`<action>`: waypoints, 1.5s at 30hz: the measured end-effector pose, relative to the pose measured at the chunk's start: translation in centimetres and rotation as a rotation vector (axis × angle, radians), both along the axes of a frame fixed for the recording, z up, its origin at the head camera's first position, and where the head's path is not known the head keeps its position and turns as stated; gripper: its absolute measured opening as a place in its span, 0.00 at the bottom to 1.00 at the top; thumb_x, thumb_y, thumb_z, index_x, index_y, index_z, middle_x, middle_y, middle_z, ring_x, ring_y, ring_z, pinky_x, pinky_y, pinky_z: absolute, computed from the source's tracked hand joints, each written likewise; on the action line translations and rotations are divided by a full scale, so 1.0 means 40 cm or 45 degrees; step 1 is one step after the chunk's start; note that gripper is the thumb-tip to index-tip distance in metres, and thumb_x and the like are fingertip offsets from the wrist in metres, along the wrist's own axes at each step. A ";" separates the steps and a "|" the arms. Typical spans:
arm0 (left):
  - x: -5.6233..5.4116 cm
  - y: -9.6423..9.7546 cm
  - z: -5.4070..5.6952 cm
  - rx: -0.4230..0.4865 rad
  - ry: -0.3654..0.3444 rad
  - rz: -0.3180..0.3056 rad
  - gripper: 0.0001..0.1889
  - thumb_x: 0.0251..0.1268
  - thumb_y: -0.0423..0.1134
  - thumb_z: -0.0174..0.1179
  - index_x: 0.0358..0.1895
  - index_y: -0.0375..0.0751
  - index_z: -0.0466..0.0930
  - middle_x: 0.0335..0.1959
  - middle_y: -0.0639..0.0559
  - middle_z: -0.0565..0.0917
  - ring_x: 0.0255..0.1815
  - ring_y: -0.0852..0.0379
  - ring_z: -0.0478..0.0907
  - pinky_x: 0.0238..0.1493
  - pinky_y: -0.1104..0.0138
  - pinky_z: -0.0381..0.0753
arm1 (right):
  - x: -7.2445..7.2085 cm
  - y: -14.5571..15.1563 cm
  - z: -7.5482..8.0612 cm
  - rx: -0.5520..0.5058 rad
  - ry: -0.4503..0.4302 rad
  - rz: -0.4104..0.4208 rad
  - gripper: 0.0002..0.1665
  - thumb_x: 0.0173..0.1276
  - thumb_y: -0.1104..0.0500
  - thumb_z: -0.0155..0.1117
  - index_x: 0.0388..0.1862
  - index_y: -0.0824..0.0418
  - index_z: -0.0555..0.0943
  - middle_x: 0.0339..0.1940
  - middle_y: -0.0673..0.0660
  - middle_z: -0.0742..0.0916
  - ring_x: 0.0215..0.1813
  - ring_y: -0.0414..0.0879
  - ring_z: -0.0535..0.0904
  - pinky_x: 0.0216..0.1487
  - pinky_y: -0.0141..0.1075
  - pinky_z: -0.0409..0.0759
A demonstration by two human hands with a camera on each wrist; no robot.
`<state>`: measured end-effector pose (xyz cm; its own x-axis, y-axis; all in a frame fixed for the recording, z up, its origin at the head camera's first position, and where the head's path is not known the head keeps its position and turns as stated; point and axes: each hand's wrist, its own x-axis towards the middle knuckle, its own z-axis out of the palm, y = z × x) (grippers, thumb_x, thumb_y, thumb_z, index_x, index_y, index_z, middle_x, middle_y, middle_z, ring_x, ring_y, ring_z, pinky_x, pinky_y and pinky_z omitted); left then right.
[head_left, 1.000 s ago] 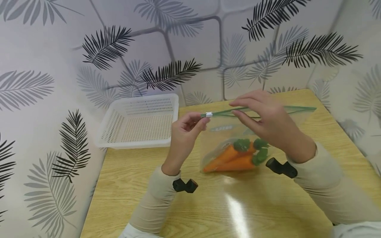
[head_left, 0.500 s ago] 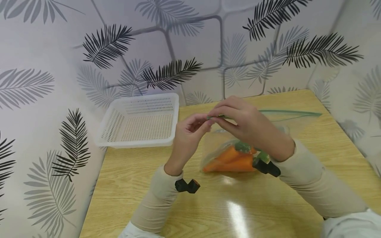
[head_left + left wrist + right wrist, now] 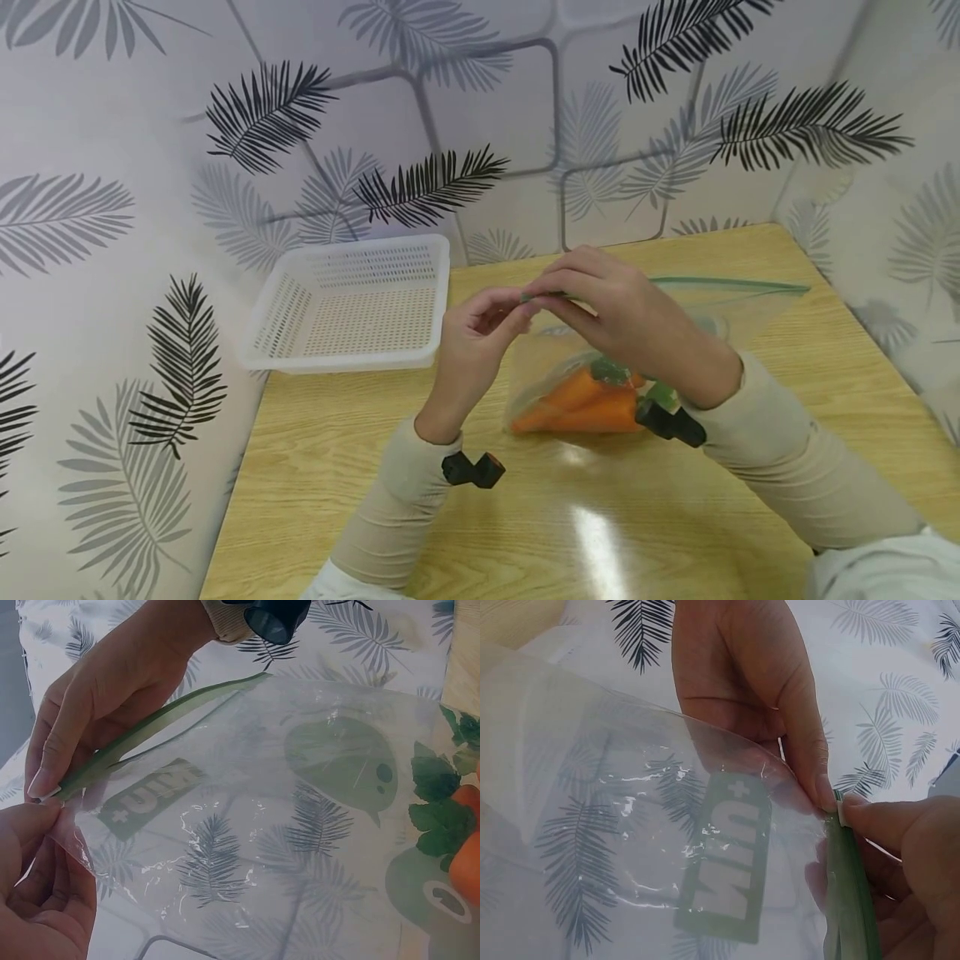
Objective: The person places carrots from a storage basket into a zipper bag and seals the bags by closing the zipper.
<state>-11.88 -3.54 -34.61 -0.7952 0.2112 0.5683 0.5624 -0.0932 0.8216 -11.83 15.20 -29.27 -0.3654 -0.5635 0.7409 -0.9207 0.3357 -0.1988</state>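
A clear slider zip bag with a green zip stands on the table, holding orange carrots with green tops. My left hand pinches the bag's upper left corner between thumb and fingers. Right beside it, my right hand pinches the green zip at the same end. A small white slider shows under the right thumb in the right wrist view. Farther right, the zip's two edges stand apart. The right hand and wrist hide part of the carrots in the head view.
A white perforated plastic basket sits at the back left of the wooden table. Behind the table rises a wall with a leaf pattern. Dark wrist cameras jut out from both sleeves.
My right hand has moved left along the zip to the corner and now pinches it by the slider. The left hand keeps its pinch, shifting slightly right. Little differs over the last half second.
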 end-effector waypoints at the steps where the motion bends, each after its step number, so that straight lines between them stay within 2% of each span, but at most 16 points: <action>1: 0.001 0.000 -0.001 0.003 -0.001 -0.003 0.07 0.60 0.27 0.60 0.41 0.30 0.80 0.33 0.44 0.81 0.29 0.51 0.76 0.34 0.63 0.77 | 0.000 0.000 0.000 0.001 0.009 0.001 0.14 0.54 0.72 0.68 0.41 0.64 0.82 0.39 0.54 0.82 0.42 0.44 0.76 0.45 0.30 0.73; 7: 0.001 -0.002 -0.005 0.022 0.007 -0.027 0.07 0.60 0.29 0.60 0.40 0.29 0.80 0.35 0.44 0.81 0.30 0.50 0.76 0.35 0.62 0.78 | 0.000 0.000 -0.001 0.009 0.044 0.001 0.13 0.55 0.72 0.67 0.41 0.65 0.82 0.40 0.54 0.82 0.43 0.45 0.77 0.45 0.31 0.74; 14: 0.002 -0.002 -0.005 0.029 -0.005 -0.033 0.07 0.60 0.28 0.60 0.40 0.28 0.79 0.36 0.42 0.81 0.30 0.50 0.76 0.36 0.63 0.78 | 0.007 0.008 -0.003 0.007 0.010 -0.021 0.13 0.56 0.72 0.66 0.42 0.65 0.82 0.40 0.54 0.82 0.45 0.45 0.76 0.48 0.28 0.72; 18: 0.004 -0.004 -0.003 0.026 0.001 -0.015 0.07 0.59 0.25 0.59 0.40 0.27 0.79 0.35 0.40 0.81 0.30 0.51 0.76 0.36 0.64 0.78 | 0.006 0.012 -0.004 0.004 0.007 -0.031 0.12 0.57 0.72 0.66 0.41 0.65 0.82 0.40 0.54 0.82 0.45 0.45 0.77 0.48 0.27 0.72; 23: 0.004 -0.008 -0.002 0.025 0.004 -0.001 0.06 0.59 0.25 0.59 0.40 0.27 0.79 0.33 0.44 0.82 0.29 0.52 0.76 0.35 0.65 0.78 | 0.000 0.022 -0.003 0.015 0.046 -0.040 0.12 0.56 0.72 0.67 0.40 0.65 0.82 0.39 0.55 0.82 0.44 0.45 0.78 0.48 0.27 0.72; 33: -0.002 -0.019 -0.008 0.031 0.018 0.027 0.08 0.60 0.33 0.62 0.38 0.30 0.79 0.32 0.44 0.82 0.28 0.49 0.76 0.33 0.63 0.80 | -0.005 0.054 -0.001 0.023 0.044 -0.037 0.12 0.54 0.73 0.67 0.39 0.66 0.82 0.37 0.54 0.83 0.42 0.45 0.78 0.47 0.28 0.73; 41: -0.006 -0.028 -0.013 0.003 0.047 0.081 0.07 0.60 0.30 0.61 0.38 0.29 0.79 0.31 0.41 0.82 0.28 0.54 0.76 0.33 0.65 0.80 | -0.003 0.088 -0.003 0.032 0.029 -0.065 0.14 0.53 0.74 0.68 0.39 0.66 0.82 0.37 0.54 0.84 0.41 0.44 0.79 0.45 0.28 0.74; 45: -0.007 -0.033 -0.017 0.000 0.023 0.092 0.05 0.60 0.28 0.60 0.38 0.29 0.79 0.31 0.43 0.82 0.28 0.54 0.76 0.34 0.65 0.79 | 0.000 0.108 -0.006 0.038 -0.007 -0.095 0.15 0.52 0.75 0.68 0.39 0.65 0.83 0.37 0.53 0.84 0.41 0.44 0.79 0.44 0.28 0.73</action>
<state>-12.17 -4.87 -35.28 -0.7982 0.1535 0.5825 0.5821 -0.0523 0.8114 -11.82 19.53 -29.49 -0.4112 -0.5564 0.7220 -0.8918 0.4094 -0.1925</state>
